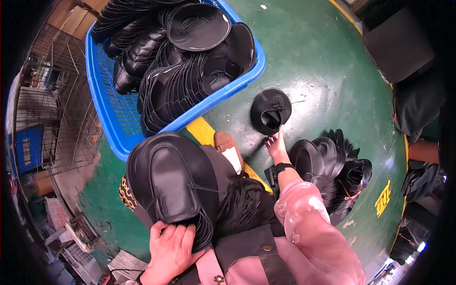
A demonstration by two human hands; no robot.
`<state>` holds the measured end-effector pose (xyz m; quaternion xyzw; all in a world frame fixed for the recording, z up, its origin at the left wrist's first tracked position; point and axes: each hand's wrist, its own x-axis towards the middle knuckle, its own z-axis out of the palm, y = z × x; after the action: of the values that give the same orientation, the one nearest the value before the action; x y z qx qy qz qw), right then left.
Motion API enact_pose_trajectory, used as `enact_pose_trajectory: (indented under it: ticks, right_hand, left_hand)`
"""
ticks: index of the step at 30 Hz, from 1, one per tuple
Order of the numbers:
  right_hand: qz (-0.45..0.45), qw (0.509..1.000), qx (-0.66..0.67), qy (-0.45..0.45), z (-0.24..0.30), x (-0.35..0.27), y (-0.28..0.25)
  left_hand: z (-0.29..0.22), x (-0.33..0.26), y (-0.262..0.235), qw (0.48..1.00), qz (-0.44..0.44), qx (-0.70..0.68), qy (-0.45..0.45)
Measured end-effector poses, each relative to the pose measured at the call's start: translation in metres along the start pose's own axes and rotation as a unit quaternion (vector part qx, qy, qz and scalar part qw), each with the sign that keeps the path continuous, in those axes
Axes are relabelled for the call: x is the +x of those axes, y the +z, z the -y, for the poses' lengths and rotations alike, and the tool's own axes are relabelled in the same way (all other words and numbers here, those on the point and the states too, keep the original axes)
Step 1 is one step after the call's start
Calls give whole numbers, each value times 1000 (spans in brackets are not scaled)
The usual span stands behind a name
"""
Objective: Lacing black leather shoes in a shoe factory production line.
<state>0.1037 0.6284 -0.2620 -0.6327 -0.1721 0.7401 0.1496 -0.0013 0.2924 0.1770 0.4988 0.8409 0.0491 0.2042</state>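
A stack of black leather shoe uppers (175, 175) rests on my lap at the left. My left hand (172, 249) grips its near end, with the fingers curled over the opening's edge and the fingertips hidden inside. Out to the right, my right hand (275, 141) pinches the near rim of a single black shoe upper (259, 110), thumb at the edge and fingers curled under. That upper has a round outline and a dark opening toward me; whether it touches the green floor I cannot tell. Beside my right forearm lies a pile of black uppers (308, 159).
A blue plastic basket (111, 114) full of stacked black uppers stands at the far left. A pink tie (351, 195) shows on the right-hand pile. Wire racks (57, 104) line the left side. Dark boxy things (399, 45) stand along the right edge of the green floor (323, 61).
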Motion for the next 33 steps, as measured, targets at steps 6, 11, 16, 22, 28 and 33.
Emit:
enact_pose_trajectory:
  ticks: [6,11,16,22,28,33]
  right_hand:
    - [-60,998,17,-25,-10,29,23]
    - [-189,969,-102,-126,-11,70,25]
    - [-143,989,-28,-32,0,65,20]
    - [40,990,105,85,28,-27,7]
    - [193,945,-159,-210,73,-217,15]
    - [307,804,-339,-380,95,-277,27]
  left_hand:
    - [1,5,-2,999,6,36,-10]
    - [5,6,-3,999,32,35,-12]
    - [9,5,0,999,14,31,-2]
    - [10,7,6,999,-37,6,18]
    - [9,-4,5,995,-88,-10,48]
    - [7,-10,13,984,-154,-10,87]
